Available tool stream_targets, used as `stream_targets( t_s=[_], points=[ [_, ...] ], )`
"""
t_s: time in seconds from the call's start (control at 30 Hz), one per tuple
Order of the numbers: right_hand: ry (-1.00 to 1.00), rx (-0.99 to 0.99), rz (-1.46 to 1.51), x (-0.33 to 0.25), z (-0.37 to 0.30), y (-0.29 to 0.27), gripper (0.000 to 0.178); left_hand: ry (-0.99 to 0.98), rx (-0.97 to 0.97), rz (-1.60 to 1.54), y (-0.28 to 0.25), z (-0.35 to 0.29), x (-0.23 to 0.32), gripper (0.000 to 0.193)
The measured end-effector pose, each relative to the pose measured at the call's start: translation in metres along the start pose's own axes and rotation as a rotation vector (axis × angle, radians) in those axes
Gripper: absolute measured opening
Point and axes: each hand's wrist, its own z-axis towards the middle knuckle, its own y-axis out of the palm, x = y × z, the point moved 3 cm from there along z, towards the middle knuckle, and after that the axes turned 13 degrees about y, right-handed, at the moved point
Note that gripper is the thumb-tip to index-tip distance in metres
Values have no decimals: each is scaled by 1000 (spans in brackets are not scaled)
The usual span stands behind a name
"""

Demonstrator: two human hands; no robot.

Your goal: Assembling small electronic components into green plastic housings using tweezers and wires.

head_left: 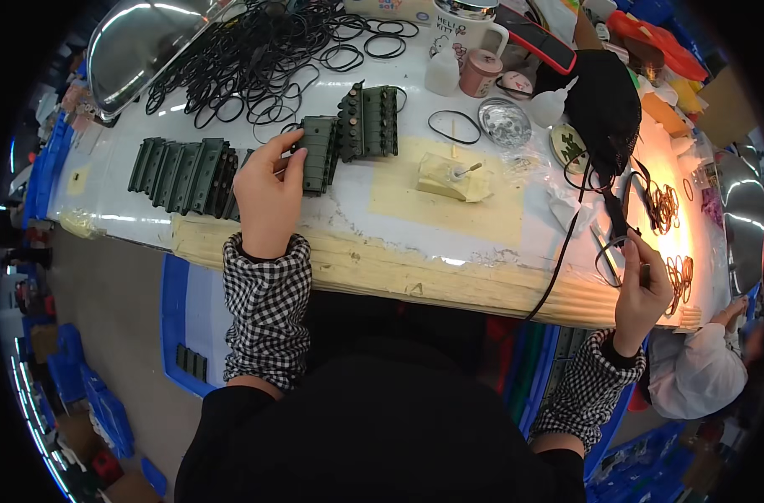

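On the white table, my left hand [269,201] is closed, with thumb and forefinger at the left edge of a dark green ribbed block [317,152]. Touching that block on the right is another dark green block with round studs [369,121]. Several dark green ribbed strips [181,174] stand in a row left of my hand, partly hidden behind it. Near the table's right front corner, my right hand [642,289] pinches a thin black rubber ring [601,260] between thumb and forefinger; its other fingers are curled in.
A heap of black rubber rings [248,63] covers the back left. Mid-table sits a tape-covered block with a small pin [453,176]. A mug [459,33], a foil dish [505,123] and a black cap [602,109] stand behind. A blue bin [174,335] is below the edge.
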Motion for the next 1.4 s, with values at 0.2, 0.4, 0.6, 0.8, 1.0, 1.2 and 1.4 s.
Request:
stream_targets(
  t_s=[0.2,0.4,0.6,0.8,1.0,1.2,1.4],
  points=[
    [92,-26,81,-41,-6,24,15,226,-113,420,17,0,28,58],
    [140,-94,221,-51,-8,39,12,200,-39,254,17,3,28,38],
    [238,-188,341,-55,-10,51,4,205,310,-151,-8,1,45,53],
    [417,-451,541,-55,-18,68,10,-341,-280,-1746,15,-14,93,77],
    [463,-605,554,-66,-27,75,11,-745,-553,-1517,75,-57,130,45],
    [495,-613,563,-57,-32,74,13,-871,-484,-1556,83,-61,127,32],
    [599,-795,671,-57,-34,74,14,-915,-405,-1557,77,-55,122,33]
  ],
)
